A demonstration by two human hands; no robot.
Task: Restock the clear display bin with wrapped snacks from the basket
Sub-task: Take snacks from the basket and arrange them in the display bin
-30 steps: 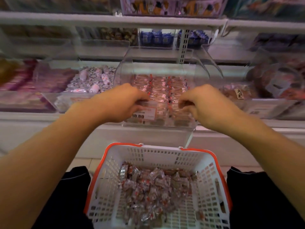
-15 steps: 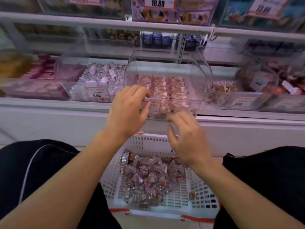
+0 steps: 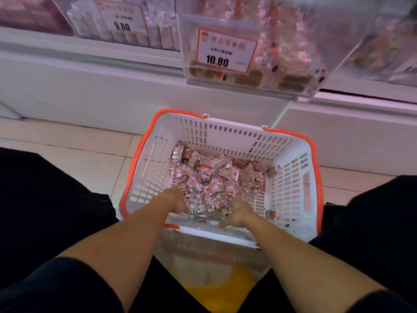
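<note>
While both hands [image 3: 207,211] dig snacks [image 3: 216,179], basket [image 3: 291,177] long axis toward bin [image 3: 252,48].

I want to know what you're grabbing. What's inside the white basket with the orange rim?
Inside the white plastic basket with the orange rim lies a pile of small shiny wrapped snacks. Both hands, left hand and right hand, reach into it, covering whatever lies beneath.
</note>
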